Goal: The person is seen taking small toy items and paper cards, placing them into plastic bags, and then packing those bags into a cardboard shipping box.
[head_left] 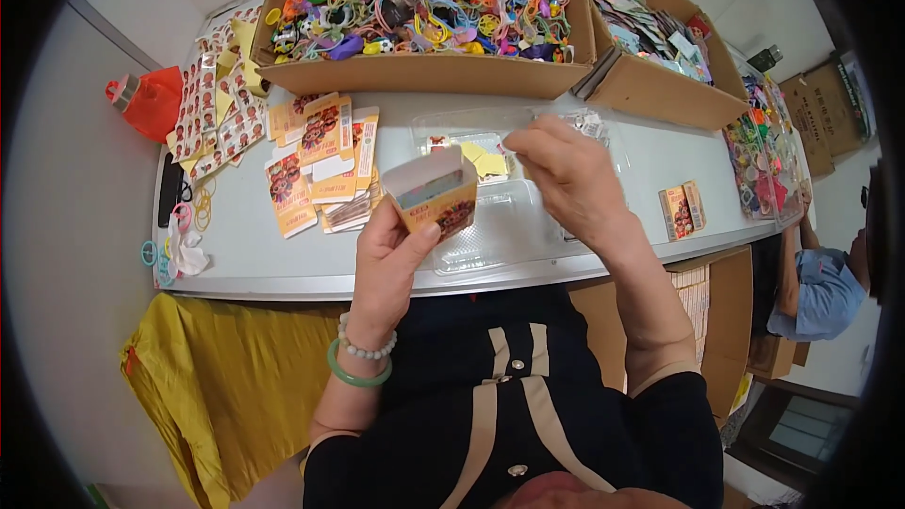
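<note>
My left hand (pixel 391 259) is closed round a small orange-and-white carton (pixel 443 210). The carton's top gapes open toward me, and something flat and bluish lies inside. To its right, my right hand (pixel 573 174) is raised with the fingers curled together. Whether anything is pinched in them I cannot make out. Beneath the hands are clear plastic trays (pixel 500 250). Yellow paper pieces (pixel 485 161) lie in the far tray, and small pale packets (pixel 589 124) are partly hidden behind my right hand.
Flattened cartons (pixel 325 165) are heaped on the left, beside sticker sheets (pixel 212 104) and a red bag (pixel 156 99). A cardboard box of small toys (pixel 424 75) and one of cards (pixel 660 90) line the back. Two cartons (pixel 681 211) stand right. Another person (pixel 820 292) is at far right.
</note>
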`<state>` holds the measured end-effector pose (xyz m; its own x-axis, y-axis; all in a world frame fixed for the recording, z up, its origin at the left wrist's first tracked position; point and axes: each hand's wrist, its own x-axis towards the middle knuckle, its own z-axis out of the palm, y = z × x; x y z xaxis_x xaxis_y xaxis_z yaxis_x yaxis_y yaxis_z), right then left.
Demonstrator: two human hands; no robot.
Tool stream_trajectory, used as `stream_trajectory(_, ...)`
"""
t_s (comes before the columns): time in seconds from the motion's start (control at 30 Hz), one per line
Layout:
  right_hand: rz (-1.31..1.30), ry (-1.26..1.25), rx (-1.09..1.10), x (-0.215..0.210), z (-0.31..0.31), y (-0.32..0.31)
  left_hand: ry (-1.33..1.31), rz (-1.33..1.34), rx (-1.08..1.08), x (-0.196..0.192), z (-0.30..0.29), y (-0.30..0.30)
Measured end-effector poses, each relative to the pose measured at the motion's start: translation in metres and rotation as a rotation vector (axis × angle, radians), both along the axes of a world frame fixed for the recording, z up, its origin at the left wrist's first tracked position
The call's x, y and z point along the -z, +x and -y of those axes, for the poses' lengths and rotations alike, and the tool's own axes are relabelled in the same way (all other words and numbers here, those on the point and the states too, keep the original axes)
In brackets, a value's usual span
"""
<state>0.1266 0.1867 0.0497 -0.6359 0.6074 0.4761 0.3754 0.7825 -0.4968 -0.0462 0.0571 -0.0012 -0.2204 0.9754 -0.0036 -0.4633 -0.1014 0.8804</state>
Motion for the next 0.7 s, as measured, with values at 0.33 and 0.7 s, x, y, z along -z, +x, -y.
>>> stream_trajectory(0.33, 0.074, 0.185, 0.252, -0.013, -0.094, -0.026, -0.018, -0.012, 0.074, -0.002, 0.003, -0.006)
stream_trajectory(0.7, 0.423, -0.134, 0.497, 0.002, -0.179, -0.049, -0.058, -0.036, 0.123, -0.007, 0.005, -0.004)
